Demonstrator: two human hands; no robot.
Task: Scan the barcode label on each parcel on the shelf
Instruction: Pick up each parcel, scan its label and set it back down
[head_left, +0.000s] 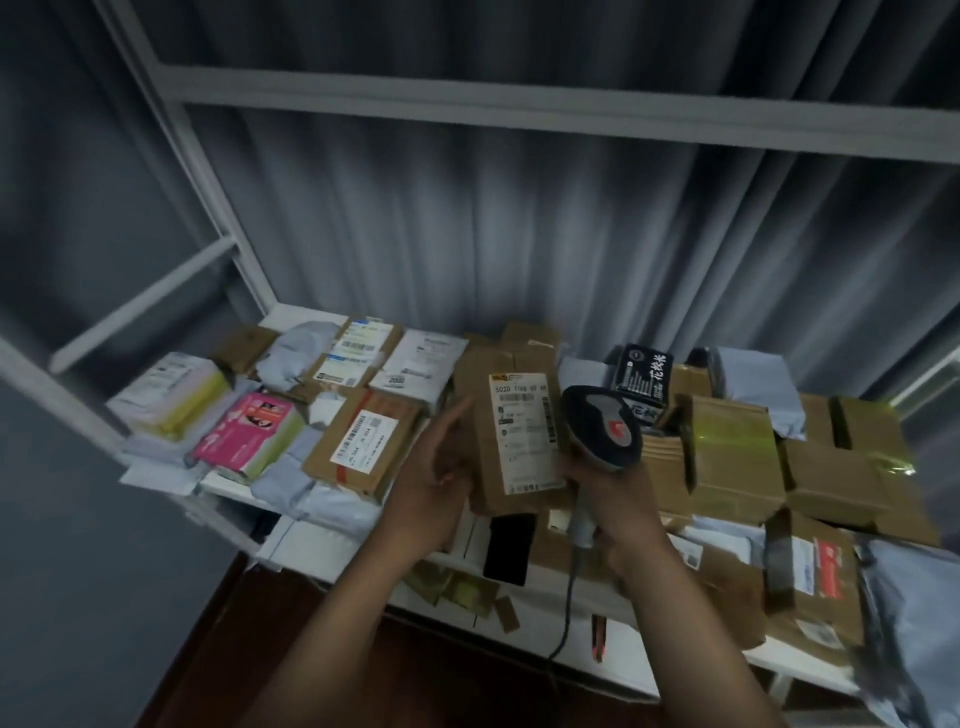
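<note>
A brown cardboard parcel (511, 431) with a white barcode label (522, 431) facing up lies tilted at the middle of the white shelf (311, 551). My left hand (434, 478) holds its left side, fingers stretched along the edge and thumb underneath. My right hand (618, 499) grips the handle of a grey barcode scanner (602, 431) just right of the label; its head has a red patch and its cable hangs down. Several more parcels cover the shelf, among them a labelled brown box (363, 441).
A pink and white box (249, 431) and a yellow-white packet (176, 395) lie at the left. A black box (641, 384) and yellow-taped cartons (732, 452) are stacked at the right. Grey mailer bags (904, 613) fill the right end. A lower shelf holds more cartons. A grey curtain hangs behind.
</note>
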